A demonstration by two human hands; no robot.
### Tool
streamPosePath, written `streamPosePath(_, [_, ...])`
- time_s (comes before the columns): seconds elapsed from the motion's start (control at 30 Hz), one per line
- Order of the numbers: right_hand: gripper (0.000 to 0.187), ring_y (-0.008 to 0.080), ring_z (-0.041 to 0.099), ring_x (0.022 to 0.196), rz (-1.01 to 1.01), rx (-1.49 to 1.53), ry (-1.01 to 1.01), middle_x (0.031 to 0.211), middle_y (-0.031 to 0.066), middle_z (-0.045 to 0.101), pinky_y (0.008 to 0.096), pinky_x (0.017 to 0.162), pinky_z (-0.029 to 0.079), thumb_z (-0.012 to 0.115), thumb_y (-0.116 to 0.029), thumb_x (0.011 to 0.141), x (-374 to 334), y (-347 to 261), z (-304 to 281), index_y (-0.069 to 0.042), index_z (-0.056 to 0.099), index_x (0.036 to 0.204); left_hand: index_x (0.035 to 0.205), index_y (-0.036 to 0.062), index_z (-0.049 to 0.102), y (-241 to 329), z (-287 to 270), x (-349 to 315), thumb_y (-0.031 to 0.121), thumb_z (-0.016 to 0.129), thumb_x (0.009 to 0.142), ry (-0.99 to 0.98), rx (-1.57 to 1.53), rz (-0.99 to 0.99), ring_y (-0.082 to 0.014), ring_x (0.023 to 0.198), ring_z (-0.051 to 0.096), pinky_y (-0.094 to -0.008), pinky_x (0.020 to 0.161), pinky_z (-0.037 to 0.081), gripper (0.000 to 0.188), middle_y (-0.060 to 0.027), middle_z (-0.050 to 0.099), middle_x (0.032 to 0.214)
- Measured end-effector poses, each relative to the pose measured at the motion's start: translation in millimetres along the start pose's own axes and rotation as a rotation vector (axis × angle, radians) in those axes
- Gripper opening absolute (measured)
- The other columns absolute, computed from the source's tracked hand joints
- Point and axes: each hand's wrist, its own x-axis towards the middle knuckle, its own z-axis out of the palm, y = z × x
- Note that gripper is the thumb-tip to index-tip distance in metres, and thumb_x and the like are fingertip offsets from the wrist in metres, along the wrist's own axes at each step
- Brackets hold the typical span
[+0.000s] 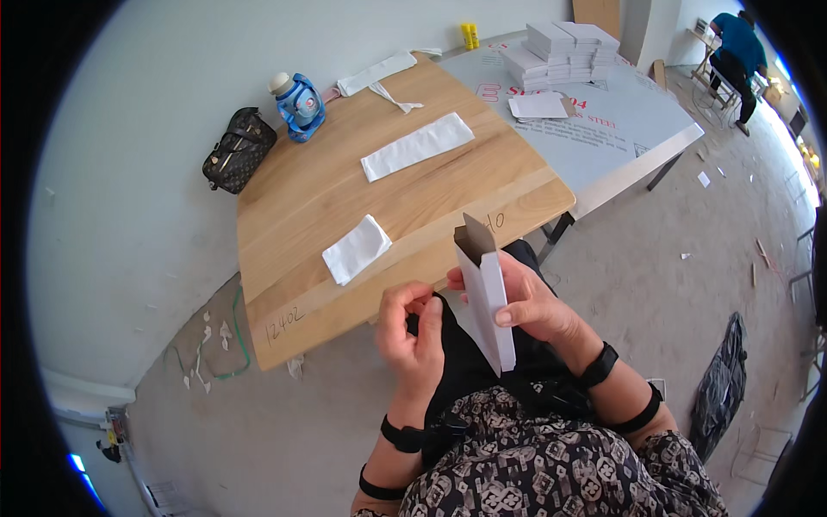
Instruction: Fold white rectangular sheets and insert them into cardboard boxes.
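My right hand (536,302) is closed around a tall, narrow white cardboard box (487,314), thumb on its near side. The box stands tilted in front of my lap, its top open. A flap sticks up there and the inside is grey-brown. To the left of the box, apart from it, my left hand (411,332) has its fingers curled in toward the thumb; anything between them is hidden. On the wooden table (301,202) beyond my hands lie a short folded white piece (357,250) and a longer flat white strip (418,146).
A blue bottle in a carrier (300,108) and a dark patterned bag (240,151) stand by the wall. Stacked white boxes (560,56) and two yellow tubes (469,35) sit on the adjoining metal-topped table (603,146). A black plastic bag (722,388) lies at right; a person (738,56) sits far off.
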Motion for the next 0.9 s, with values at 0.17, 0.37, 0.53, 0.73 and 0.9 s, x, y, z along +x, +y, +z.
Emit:
streamPosePath(0.17, [0.114, 0.0189, 0.034, 0.135, -0.015, -0.19, 0.03, 0.145, 0.0079, 0.038, 0.0351, 0.11, 0.028, 0.081, -0.012, 0.063, -0.7, -5.9, 8.3, -0.006, 0.012, 0.153, 0.108, 0.0025, 0.063, 45.5, 0.1, 16.6, 0.011, 0.072, 0.079, -0.095, 0.473, 0.655, -0.0296, 0.096, 0.058, -0.0398, 0.082, 0.045, 0.032, -0.0106, 0.063, 0.11])
streamPosePath(0.37, [0.11, 0.0229, 0.037, 0.133, -0.086, -0.497, 0.06, 0.143, 0.012, 0.038, 0.0349, 0.109, 0.029, 0.079, -0.016, 0.064, -4.3, -0.3, 7.5, -0.006, 0.014, 0.152, 0.101, 0.0045, 0.063, 44.5, -2.1, 15.5, 0.015, 0.074, 0.077, -0.106, 0.544, 0.666, -0.0301, 0.097, 0.056, -0.041, 0.081, 0.044, 0.029, -0.0079, 0.062, 0.1])
streamPosePath(0.53, [0.106, 0.0288, 0.039, 0.132, -0.086, -0.704, 0.065, 0.14, 0.0178, 0.041, 0.0369, 0.108, 0.031, 0.075, -0.021, 0.065, -6.9, -1.5, 6.9, -0.006, 0.016, 0.151, 0.091, 0.0047, 0.063, 46.6, -4.0, 20.0, 0.014, 0.075, 0.076, -0.188, 0.62, 0.678, -0.0317, 0.096, 0.055, -0.0406, 0.081, 0.045, 0.021, -0.0076, 0.061, 0.096])
streamPosePath(0.73, [0.115, 0.0302, 0.037, 0.133, -0.179, -0.812, -0.026, 0.147, 0.0179, 0.033, 0.0363, 0.112, 0.026, 0.083, -0.015, 0.063, -6.7, -3.4, 16.5, -0.006, 0.012, 0.153, 0.09, 0.0042, 0.063, 37.1, 0.3, 10.6, 0.011, 0.07, 0.079, -0.163, 0.416, 0.538, -0.031, 0.098, 0.054, -0.0416, 0.083, 0.043, 0.014, -0.0095, 0.06, 0.1])
streamPosePath(0.9, [0.119, 0.0238, 0.039, 0.133, -0.056, -0.436, -0.163, 0.145, 0.0126, 0.038, 0.0352, 0.113, 0.026, 0.088, -0.017, 0.058, -9.1, -9.5, 9.2, -0.004, 0.017, 0.152, 0.095, 0.0013, 0.063, 28.3, -16.2, 20.4, 0.009, 0.061, 0.088, 0.011, -0.125, -0.006, -0.0169, 0.085, 0.056, -0.0281, 0.072, 0.045, 0.01, -0.0063, 0.062, 0.094])
